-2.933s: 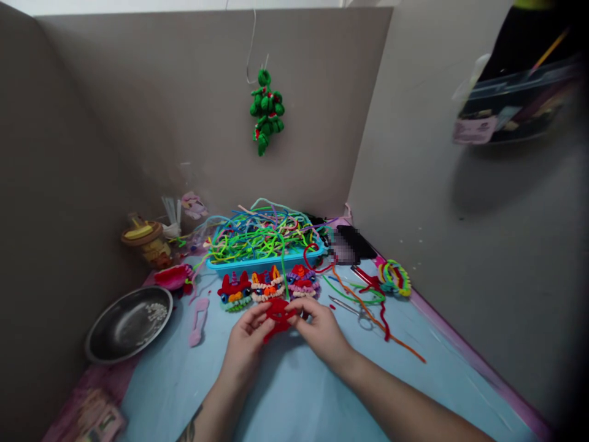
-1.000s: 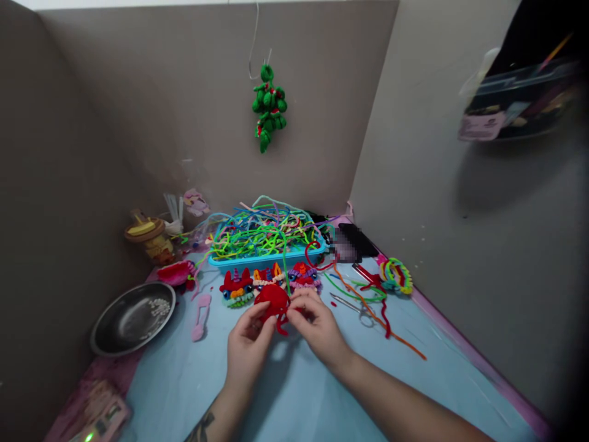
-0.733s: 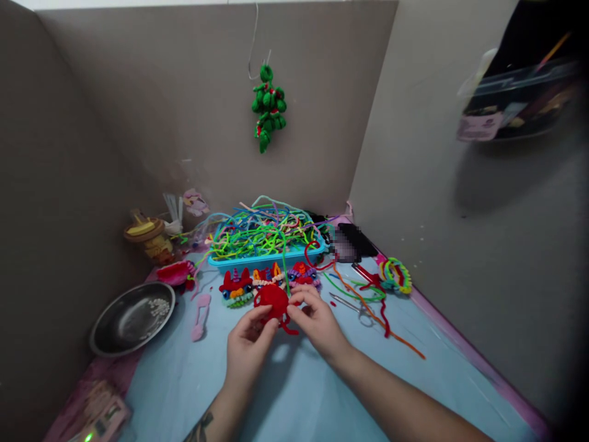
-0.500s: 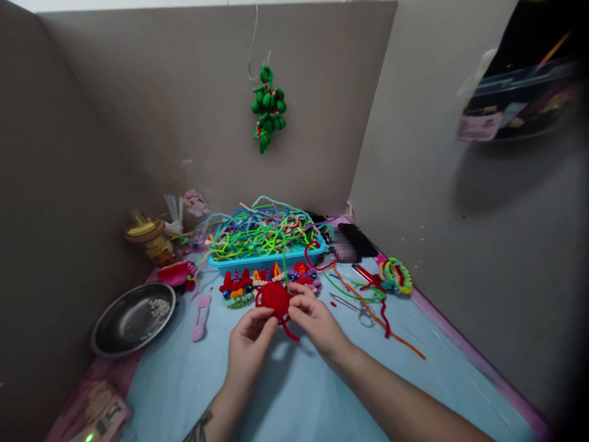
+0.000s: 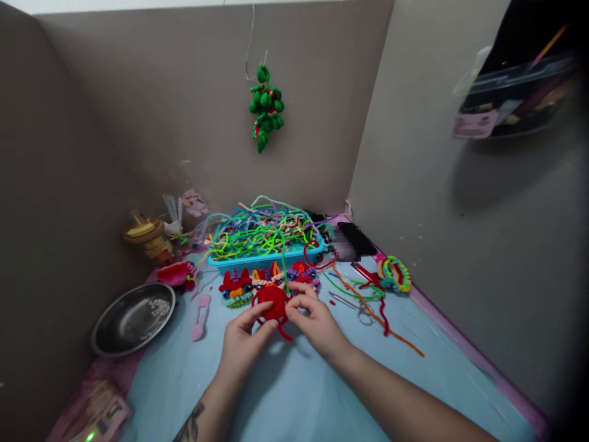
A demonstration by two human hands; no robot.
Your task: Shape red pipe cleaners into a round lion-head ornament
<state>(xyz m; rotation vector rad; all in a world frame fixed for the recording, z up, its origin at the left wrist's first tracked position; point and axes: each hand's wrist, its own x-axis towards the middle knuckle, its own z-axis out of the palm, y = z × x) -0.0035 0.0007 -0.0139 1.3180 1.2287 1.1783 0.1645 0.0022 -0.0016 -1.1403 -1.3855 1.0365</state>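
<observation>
Both my hands hold a round red pipe-cleaner piece point(image 5: 271, 304) just above the light blue table point(image 5: 294, 393). My left hand point(image 5: 242, 344) pinches its lower left side with thumb and fingers. On its right edge, my right hand point(image 5: 315, 319) is closed. A loose red tail hangs from the piece below my fingers. Just behind it sit three finished colourful pipe-cleaner figures point(image 5: 269, 279) in a row.
A blue tray point(image 5: 262, 258) heaped with coloured pipe cleaners stands at the back. A metal bowl point(image 5: 131, 319) with small white beads is at left, scissors point(image 5: 352, 302) and loose pipe cleaners at right, coiled rings point(image 5: 394, 274) by the right wall. A green ornament point(image 5: 265, 107) hangs overhead.
The red piece has gone from a flat loose shape to a round disc held upright. My hands have shifted slightly toward the figures and kept turning it; the tail has swung.
</observation>
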